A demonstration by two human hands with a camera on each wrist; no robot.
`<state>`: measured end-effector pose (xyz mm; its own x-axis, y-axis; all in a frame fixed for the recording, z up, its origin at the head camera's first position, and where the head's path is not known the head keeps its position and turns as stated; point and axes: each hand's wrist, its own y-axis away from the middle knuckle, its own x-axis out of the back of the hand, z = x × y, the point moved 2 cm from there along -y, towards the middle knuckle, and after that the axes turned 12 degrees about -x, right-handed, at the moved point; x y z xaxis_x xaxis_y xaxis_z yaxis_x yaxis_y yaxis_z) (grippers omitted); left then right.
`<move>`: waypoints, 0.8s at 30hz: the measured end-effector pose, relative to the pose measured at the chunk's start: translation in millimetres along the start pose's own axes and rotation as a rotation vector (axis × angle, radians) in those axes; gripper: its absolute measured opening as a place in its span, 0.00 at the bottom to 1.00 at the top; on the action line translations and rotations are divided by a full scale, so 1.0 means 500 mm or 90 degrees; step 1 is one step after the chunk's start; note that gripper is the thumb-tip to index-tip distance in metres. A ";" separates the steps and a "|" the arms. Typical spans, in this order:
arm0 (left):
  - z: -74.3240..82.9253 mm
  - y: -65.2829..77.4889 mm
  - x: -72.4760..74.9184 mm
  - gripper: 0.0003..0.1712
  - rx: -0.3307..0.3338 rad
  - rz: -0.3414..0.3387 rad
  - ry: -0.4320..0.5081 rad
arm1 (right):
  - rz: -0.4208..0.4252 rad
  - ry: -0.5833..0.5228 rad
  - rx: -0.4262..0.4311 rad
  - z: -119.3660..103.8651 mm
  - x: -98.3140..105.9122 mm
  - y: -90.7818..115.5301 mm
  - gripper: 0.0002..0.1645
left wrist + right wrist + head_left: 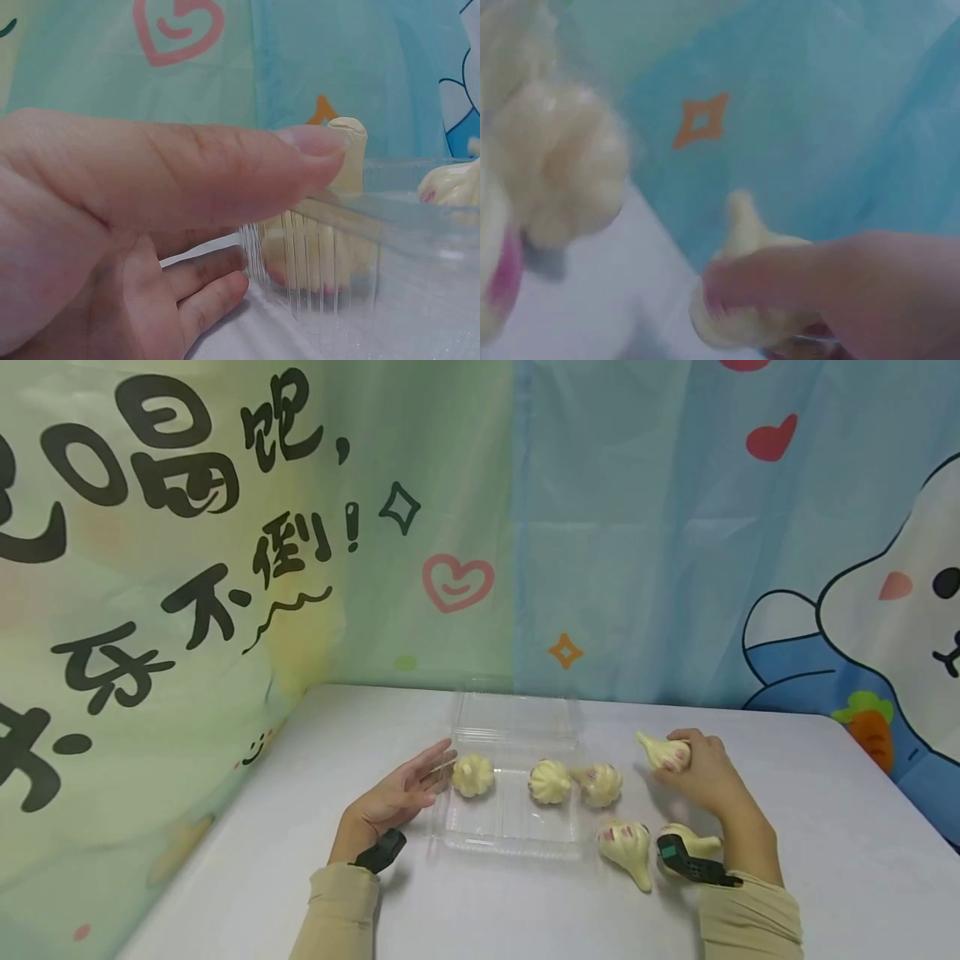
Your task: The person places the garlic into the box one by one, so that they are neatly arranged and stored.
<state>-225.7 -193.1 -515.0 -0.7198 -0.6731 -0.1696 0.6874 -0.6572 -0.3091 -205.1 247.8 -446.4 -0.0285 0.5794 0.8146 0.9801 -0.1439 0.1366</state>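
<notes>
A clear plastic box lies on the table with its lid folded back. Inside it sit a garlic bulb at the left and another garlic bulb at the right. My left hand rests against the box's left wall, fingers fairly straight; in the left wrist view the thumb lies by the rim. Above the table, right of the box, my right hand grips a garlic bulb, its stem pointing left. The right wrist view is blurred but shows that held bulb under the fingers.
One garlic bulb lies by the box's right wall. Two more, a pink-streaked bulb and a bulb partly behind the right wrist camera, lie nearer on the white table. A printed curtain hangs behind.
</notes>
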 end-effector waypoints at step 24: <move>-0.001 0.000 0.000 0.56 0.006 0.008 -0.018 | 0.053 -0.052 0.224 -0.284 -0.120 0.075 0.37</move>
<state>-225.5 -193.0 -515.4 -0.7084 -0.6904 -0.1466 0.6970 -0.6518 -0.2987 -194.7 93.8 -410.3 0.0565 0.6419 0.7647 0.9864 0.0824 -0.1421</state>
